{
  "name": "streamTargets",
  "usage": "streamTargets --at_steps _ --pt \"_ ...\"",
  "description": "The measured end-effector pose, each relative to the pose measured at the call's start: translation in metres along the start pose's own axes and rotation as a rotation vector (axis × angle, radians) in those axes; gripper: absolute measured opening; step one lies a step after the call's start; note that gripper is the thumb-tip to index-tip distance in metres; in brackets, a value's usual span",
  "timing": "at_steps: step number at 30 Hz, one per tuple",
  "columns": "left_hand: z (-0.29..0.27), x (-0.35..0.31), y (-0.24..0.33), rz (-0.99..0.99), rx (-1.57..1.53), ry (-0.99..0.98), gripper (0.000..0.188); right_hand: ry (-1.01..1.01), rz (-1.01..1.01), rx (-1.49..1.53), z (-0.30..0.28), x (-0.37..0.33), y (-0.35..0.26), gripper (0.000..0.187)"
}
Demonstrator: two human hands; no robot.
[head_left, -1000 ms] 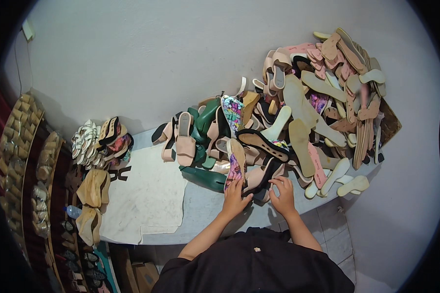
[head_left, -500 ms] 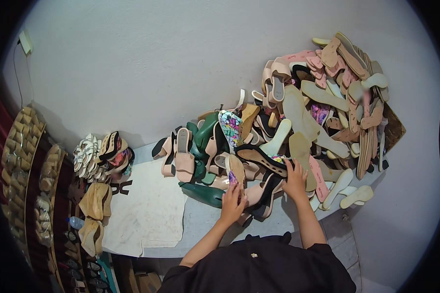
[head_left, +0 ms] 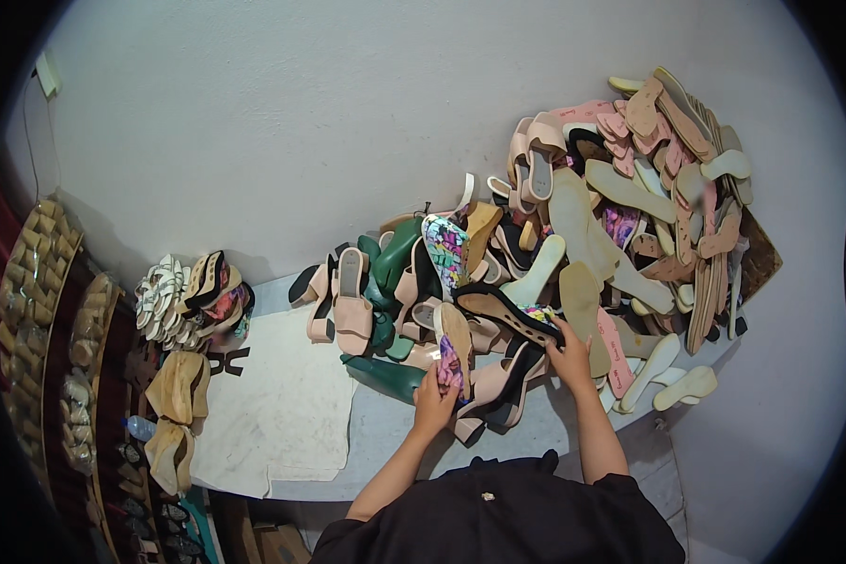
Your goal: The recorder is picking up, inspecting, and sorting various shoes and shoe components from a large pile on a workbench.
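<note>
My left hand (head_left: 434, 404) is closed around the lower end of a sandal (head_left: 453, 350) with a tan sole and a purple floral strap, tilted upright over the pile. My right hand (head_left: 570, 353) grips the right end of a black-edged sandal part (head_left: 508, 316) with a row of holes along its tan side. Just below, between my hands, lie pink and black block-heeled sandals (head_left: 491, 395). A dark green shoe last (head_left: 385, 378) rests left of my left hand. Behind them stands a wedge with a bright floral cover (head_left: 445, 246).
A heap of loose insoles (head_left: 620, 193) fills the right side by the wall. Pink slide sandals (head_left: 353, 303) and a white sheet (head_left: 282, 395) lie on the table to the left. Wooden wedge soles (head_left: 179, 387) sit at its left edge, beside shelves with bagged goods (head_left: 42, 282).
My left hand has moved slightly left and down. The right hand's grip has shifted lower on the black-edged piece. Beneath the hands, a block-heeled sandal's heel now shows more.
</note>
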State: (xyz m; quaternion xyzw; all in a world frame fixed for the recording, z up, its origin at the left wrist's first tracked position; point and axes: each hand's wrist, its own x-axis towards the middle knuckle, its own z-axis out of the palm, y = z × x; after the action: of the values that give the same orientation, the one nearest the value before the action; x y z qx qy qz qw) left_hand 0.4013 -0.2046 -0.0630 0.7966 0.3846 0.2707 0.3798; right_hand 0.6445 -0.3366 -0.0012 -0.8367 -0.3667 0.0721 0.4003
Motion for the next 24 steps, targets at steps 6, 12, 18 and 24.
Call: streamTargets --at_steps 6,12,18,24 --pt "-0.007 -0.001 0.005 -0.069 0.110 -0.023 0.061 -0.018 0.057 -0.019 0.002 0.004 -0.001 0.055" --pt "-0.005 0.000 -0.002 -0.163 0.103 -0.055 0.069 -0.109 0.069 -0.060 0.006 0.012 -0.007 0.075" --pt "-0.005 0.000 -0.003 -0.154 0.133 -0.044 0.070 -0.029 0.000 -0.065 0.016 0.018 0.003 0.066" --pt "-0.005 0.005 -0.008 -0.212 0.166 0.007 0.072 0.080 0.081 0.075 0.006 0.007 0.002 0.058"
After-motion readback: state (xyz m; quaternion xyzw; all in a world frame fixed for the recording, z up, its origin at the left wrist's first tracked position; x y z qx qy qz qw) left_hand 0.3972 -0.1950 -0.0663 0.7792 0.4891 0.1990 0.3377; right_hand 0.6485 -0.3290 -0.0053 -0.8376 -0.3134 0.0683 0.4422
